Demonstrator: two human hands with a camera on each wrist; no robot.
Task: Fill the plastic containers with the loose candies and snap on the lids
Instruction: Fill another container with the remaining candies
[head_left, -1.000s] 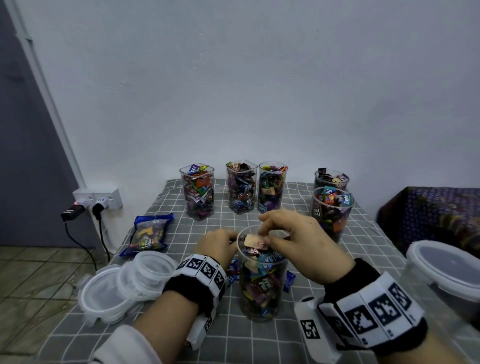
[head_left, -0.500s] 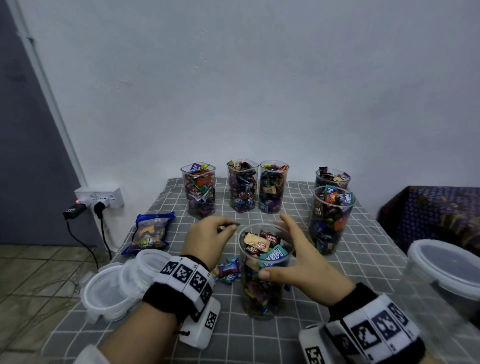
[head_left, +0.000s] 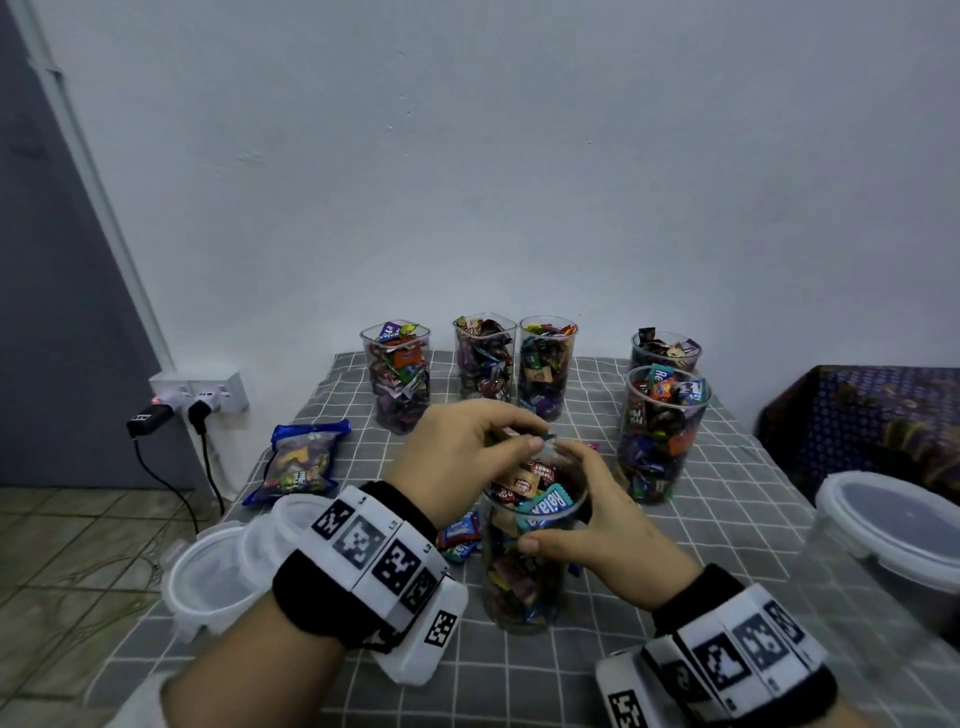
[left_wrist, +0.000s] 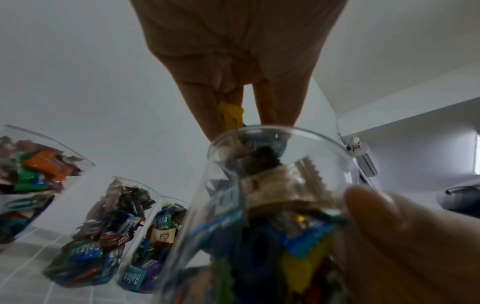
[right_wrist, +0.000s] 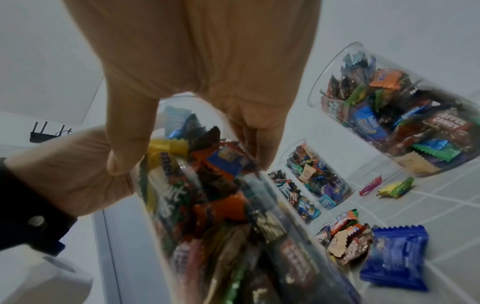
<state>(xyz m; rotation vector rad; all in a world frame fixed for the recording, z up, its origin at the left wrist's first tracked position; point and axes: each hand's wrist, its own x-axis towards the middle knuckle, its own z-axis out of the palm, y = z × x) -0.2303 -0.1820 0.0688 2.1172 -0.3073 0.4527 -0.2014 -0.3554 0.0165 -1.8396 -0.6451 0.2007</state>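
A clear plastic container (head_left: 524, 571), nearly full of wrapped candies, stands at the table's near middle. My right hand (head_left: 558, 501) grips its upper wall from the right, thumb in front and fingers behind. My left hand (head_left: 524, 436) hovers over the open mouth and pinches a small candy; the left wrist view shows a yellow wrapper (left_wrist: 230, 114) between the fingers (left_wrist: 205, 111), just above the rim (left_wrist: 272, 131). Loose candies (head_left: 457, 535) lie on the cloth left of the container, and they also show as loose candies (right_wrist: 345, 236) in the right wrist view.
Several filled open containers (head_left: 545, 364) line the back, one large one (head_left: 660, 431) to the right. Stacked clear lids (head_left: 218, 571) sit at the left edge near a blue candy bag (head_left: 301, 462). A big lidded tub (head_left: 893, 530) stands at the right edge.
My right hand released a candy into the container, then dropped to grip its side. My left hand rose from beside the container and now holds a candy over the mouth.
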